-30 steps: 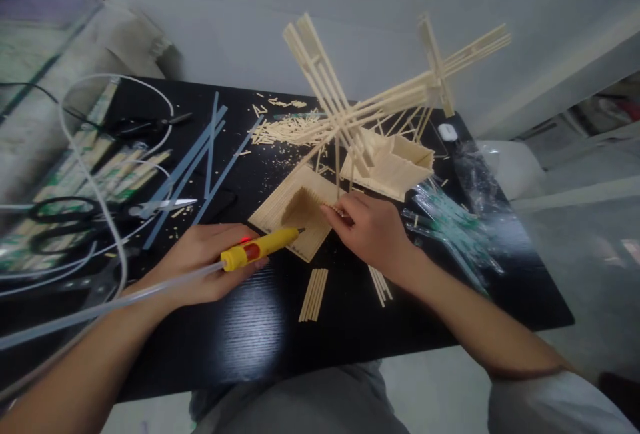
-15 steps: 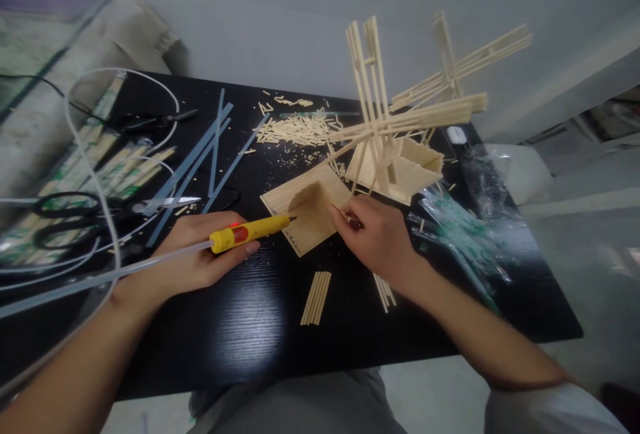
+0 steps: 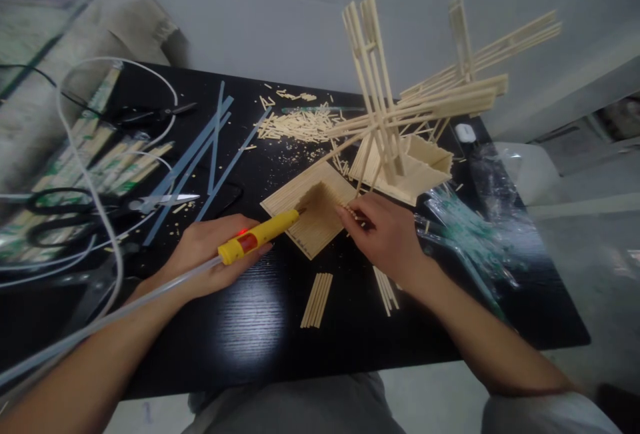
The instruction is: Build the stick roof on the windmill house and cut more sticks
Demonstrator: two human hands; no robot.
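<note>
My left hand [image 3: 210, 257] is closed around a yellow pen-shaped glue gun [image 3: 257, 237] with a clear glue stick trailing from its back. Its tip touches the inner corner of an L-shaped panel of glued wooden sticks [image 3: 313, 211] lying on the black table [image 3: 250, 327]. My right hand [image 3: 387, 237] is pinched on the panel's upright wall near its right end. Behind it stands a windmill model [image 3: 400, 114] of wooden sticks on a box base.
Black scissors [image 3: 75, 211], blue strips [image 3: 210, 147], wrapped stick packets and white cables lie on the left. Loose cut sticks [image 3: 300, 124] are scattered at the back. Two small stick bundles [image 3: 316, 299] lie in front. Clear plastic wrappers [image 3: 465, 227] sit on the right.
The glue gun's tip moved forward to the panel's inner corner. The view shifted, so the windmill's blades appear turned and further right. My right hand stayed on the panel wall.
</note>
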